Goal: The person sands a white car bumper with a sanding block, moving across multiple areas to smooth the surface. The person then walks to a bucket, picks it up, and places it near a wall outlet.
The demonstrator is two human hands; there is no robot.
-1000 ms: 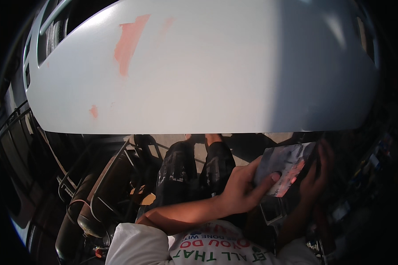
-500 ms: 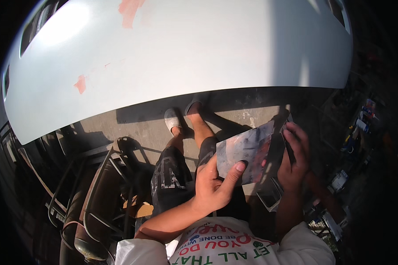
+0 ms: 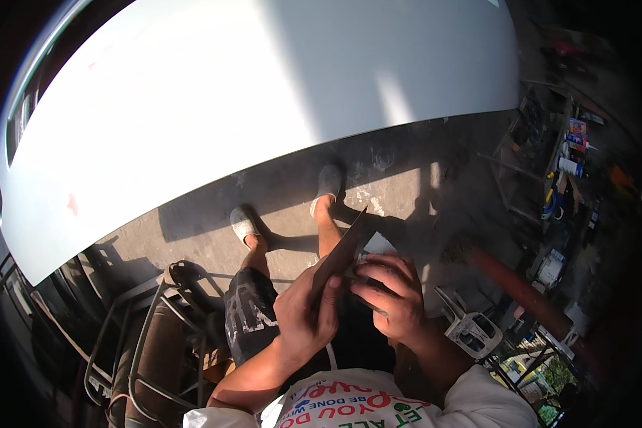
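My left hand [image 3: 308,314] grips a thin flat board [image 3: 339,260], now seen nearly edge-on and tilted up. Its thumb lies along the near side. Close beside it, my right hand [image 3: 396,296] is closed with bent fingers around a thin flat scraper-like piece. A pale flat corner [image 3: 379,243] shows just beyond the right fingertips; its link to that piece is unclear. Both hands are in front of my body, almost touching. Beyond my feet spreads a large smooth white vehicle panel [image 3: 214,93], with a faint pinkish patch [image 3: 72,205] near its left end.
A metal-framed cart with a rusty cylinder [image 3: 153,349] stands at my left. To the right are a white plastic chair [image 3: 473,334], a red pole [image 3: 517,289] and a cluttered shelf with bottles [image 3: 571,167]. Concrete floor [image 3: 192,250] lies under my feet.
The board has turned from showing its smeared grey face to nearly edge-on. My right hand has come left, closer to my left hand. The view has shifted right and my feet have moved apart.
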